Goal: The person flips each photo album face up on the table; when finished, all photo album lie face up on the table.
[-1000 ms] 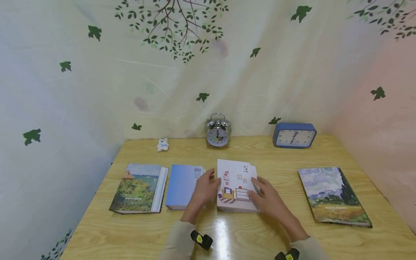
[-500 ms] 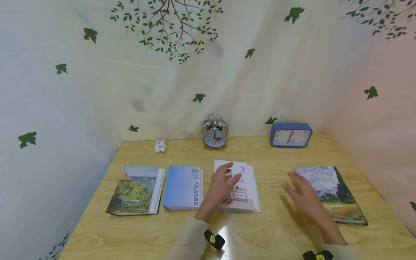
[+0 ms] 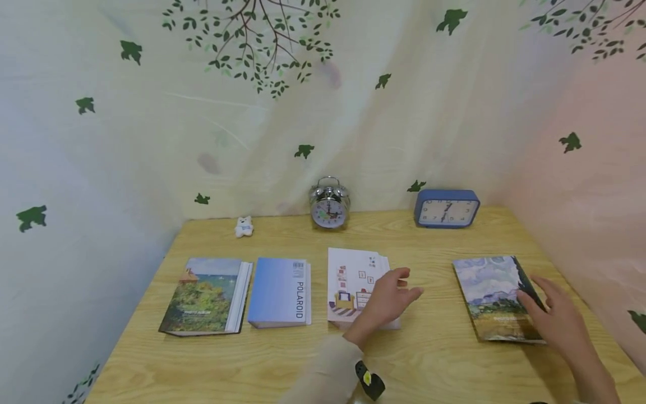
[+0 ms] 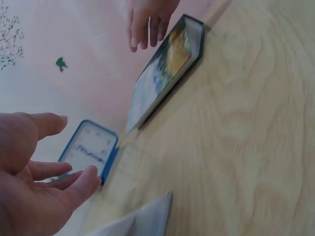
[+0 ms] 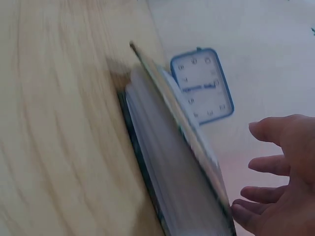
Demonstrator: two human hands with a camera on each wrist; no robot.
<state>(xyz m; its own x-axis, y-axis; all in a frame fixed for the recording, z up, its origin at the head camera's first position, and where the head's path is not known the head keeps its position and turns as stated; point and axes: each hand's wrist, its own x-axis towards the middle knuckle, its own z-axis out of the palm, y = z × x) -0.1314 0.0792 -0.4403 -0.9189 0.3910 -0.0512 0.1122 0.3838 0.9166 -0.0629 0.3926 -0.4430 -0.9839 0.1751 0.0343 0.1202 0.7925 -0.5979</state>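
At the right of the table lies a photo album with a painted cloud-and-field cover (image 3: pixel 497 303), its page edges (image 5: pixel 172 167) facing the right wrist view. My right hand (image 3: pixel 562 322) hovers by the album's right edge with fingers spread; whether a fingertip touches it I cannot tell. My left hand (image 3: pixel 387 303) is held above the white album with a room drawing (image 3: pixel 348 275), hiding its lower right part. Nothing is between the left fingers, which are loosely bent in the left wrist view. Further left lie a blue POLAROID album (image 3: pixel 277 292) and a seaside-garden photo album (image 3: pixel 204 297).
Along the back of the wooden table (image 3: pixel 434 359) stand a small white bear figure (image 3: pixel 244 226), a silver twin-bell alarm clock (image 3: pixel 329 207) and a blue rectangular clock (image 3: pixel 447 209). A leaf-printed cloth (image 3: pixel 242 140) hangs behind and at both sides.
Both hands have left the white album. The right hand has moved right, across to the cloud-and-field album's far edge; the left hand has drifted right. The view has shifted slightly.
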